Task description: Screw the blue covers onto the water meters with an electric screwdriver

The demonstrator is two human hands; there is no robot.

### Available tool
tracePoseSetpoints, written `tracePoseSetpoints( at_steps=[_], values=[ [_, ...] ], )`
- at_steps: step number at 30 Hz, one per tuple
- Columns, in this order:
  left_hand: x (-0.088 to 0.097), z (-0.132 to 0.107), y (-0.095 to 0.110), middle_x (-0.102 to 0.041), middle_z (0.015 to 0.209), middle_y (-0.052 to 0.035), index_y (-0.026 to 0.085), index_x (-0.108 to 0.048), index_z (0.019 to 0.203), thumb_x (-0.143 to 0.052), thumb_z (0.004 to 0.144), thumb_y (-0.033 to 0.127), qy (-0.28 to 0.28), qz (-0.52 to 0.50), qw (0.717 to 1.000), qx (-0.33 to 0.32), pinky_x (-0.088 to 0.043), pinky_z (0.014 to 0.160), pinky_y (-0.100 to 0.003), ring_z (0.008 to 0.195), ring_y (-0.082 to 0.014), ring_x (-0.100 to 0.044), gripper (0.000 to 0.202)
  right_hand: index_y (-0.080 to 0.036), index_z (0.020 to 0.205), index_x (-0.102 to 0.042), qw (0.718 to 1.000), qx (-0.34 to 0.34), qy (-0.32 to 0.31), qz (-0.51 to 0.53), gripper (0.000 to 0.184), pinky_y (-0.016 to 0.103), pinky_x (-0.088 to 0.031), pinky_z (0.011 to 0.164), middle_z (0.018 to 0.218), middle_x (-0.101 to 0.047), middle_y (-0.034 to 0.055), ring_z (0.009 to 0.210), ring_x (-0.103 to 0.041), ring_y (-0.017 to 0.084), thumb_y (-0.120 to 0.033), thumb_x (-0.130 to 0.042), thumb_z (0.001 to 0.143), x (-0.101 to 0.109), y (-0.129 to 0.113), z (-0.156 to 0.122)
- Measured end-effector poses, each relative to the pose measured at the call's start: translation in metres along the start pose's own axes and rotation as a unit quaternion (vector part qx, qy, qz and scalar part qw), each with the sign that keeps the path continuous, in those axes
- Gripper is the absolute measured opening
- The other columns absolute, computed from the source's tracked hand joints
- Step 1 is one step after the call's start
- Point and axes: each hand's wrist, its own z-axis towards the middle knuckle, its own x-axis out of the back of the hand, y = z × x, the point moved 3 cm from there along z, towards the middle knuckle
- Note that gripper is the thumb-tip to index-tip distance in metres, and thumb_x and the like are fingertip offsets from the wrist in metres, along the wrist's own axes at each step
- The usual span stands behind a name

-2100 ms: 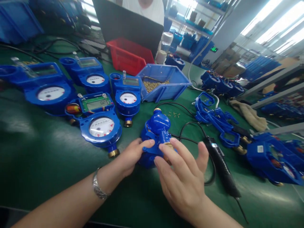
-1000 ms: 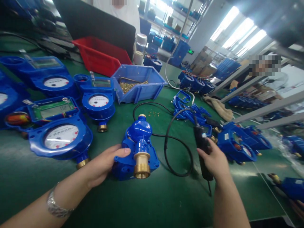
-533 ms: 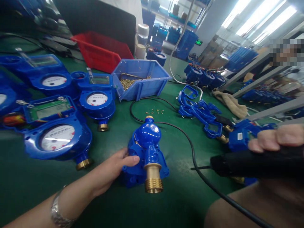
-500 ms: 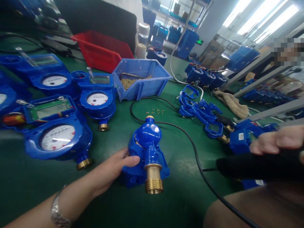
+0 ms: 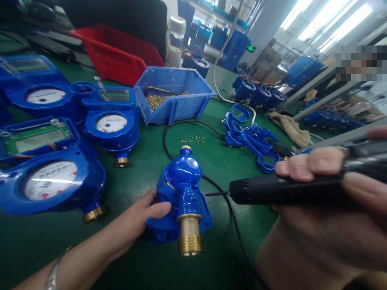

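My left hand (image 5: 148, 213) is closed on the left side of a blue water meter (image 5: 186, 173), its thumb on the blue housing. The meter lies face down on the green table, its threaded brass end (image 5: 190, 239) pointing toward me. In my right hand (image 5: 320, 173) is a black electric screwdriver (image 5: 272, 191), held level. Its thin bit points left and ends close to the meter's right side; I cannot tell whether they touch. Just beyond the meter lie several small brass screws (image 5: 193, 140).
Several water meters (image 5: 110, 121) stand at left. Behind are a blue bin (image 5: 178, 96) of small brass screws and a red bin (image 5: 117, 56). Blue plastic frames (image 5: 250, 137) and a beige cloth (image 5: 290, 129) lie at right. A black cable (image 5: 238, 225) crosses the table.
My right hand has brought the electric screwdriver left, its bit now close to the water meter. My left hand keeps its hold on the meter. The view has shifted slightly.
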Motion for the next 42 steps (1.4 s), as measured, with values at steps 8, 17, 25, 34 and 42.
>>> tracePoseSetpoints(
  at_steps=[8,17,25,34,42],
  values=[
    [-0.003,0.002,-0.003,-0.064,0.116,-0.0124,0.017,-0.047,0.126,-0.071,0.065,0.048,0.017,-0.025,0.999,-0.017,-0.047,0.085,-0.036,0.101,-0.0300,-0.061,0.071,-0.022,0.099,-0.048,0.973,-0.130,-0.030,0.190,0.041,0.031,-0.045,0.051,0.058,-0.056,-0.0055,0.048,-0.053,0.014,-0.013,-0.051,0.059,-0.049,0.020,0.007],
    [-0.005,0.006,-0.014,-0.065,0.115,-0.0120,0.016,-0.048,0.123,-0.073,0.061,0.043,0.066,-0.079,0.994,-0.026,-0.050,0.084,-0.040,0.098,-0.0323,-0.062,0.071,-0.019,0.084,-0.051,0.952,-0.190,-0.038,0.238,0.026,0.027,-0.044,0.048,0.055,-0.056,-0.0065,0.046,-0.052,0.012,-0.011,-0.056,0.061,-0.068,0.050,-0.012],
    [-0.006,0.007,-0.015,-0.065,0.114,-0.0109,0.017,-0.050,0.119,-0.073,0.060,0.043,0.081,-0.083,0.992,-0.039,-0.051,0.083,-0.039,0.102,-0.0328,-0.061,0.069,-0.019,0.083,-0.052,0.955,-0.195,-0.024,0.221,0.025,0.026,-0.044,0.047,0.055,-0.056,-0.0066,0.045,-0.052,0.012,-0.010,-0.055,0.060,-0.069,0.051,-0.016],
    [-0.007,0.006,-0.009,-0.063,0.117,-0.0117,0.017,-0.041,0.128,-0.070,0.065,0.045,0.038,-0.052,0.997,-0.044,-0.050,0.083,-0.037,0.098,-0.0286,-0.062,0.075,-0.017,0.084,-0.054,0.953,-0.186,-0.008,0.239,0.026,0.027,-0.042,0.047,0.054,-0.057,-0.0051,0.046,-0.052,0.013,-0.006,-0.058,0.061,-0.069,0.051,-0.018],
    [-0.006,0.003,-0.007,-0.068,0.100,-0.0092,0.014,-0.051,0.112,-0.069,0.063,0.049,0.047,0.001,0.998,-0.046,-0.049,0.078,-0.034,0.087,-0.0249,-0.063,0.063,-0.017,0.094,-0.057,0.942,-0.178,-0.067,0.278,0.039,0.030,-0.044,0.051,0.056,-0.058,-0.0039,0.047,-0.054,0.016,-0.006,-0.061,0.057,-0.057,0.039,-0.007]
  ],
)
